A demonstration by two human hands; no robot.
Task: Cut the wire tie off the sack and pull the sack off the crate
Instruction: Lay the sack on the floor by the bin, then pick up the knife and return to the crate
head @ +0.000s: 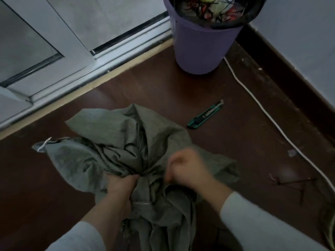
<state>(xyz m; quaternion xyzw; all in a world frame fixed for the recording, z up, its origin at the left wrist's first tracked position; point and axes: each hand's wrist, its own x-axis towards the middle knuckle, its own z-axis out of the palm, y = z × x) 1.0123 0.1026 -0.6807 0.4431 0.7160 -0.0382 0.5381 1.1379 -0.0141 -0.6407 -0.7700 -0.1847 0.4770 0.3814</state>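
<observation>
A grey-green woven sack [116, 142] lies bunched on the dark floor, its neck gathered near the middle. My left hand [120, 185] grips the gathered neck from the left. My right hand [186, 169] is blurred, fingers curled at the neck from the right; whether it pinches the cloth or a tie I cannot tell. A green utility knife [205, 115] lies on the floor to the right of the sack, apart from both hands. The crate is hidden under the sack.
A purple bin [201, 46] with a black liner and scraps stands at the back. A white cable [272, 120] runs along the right side. Thin dark ties [297, 183] lie on the floor at right. A sliding door frame [72, 57] borders the left.
</observation>
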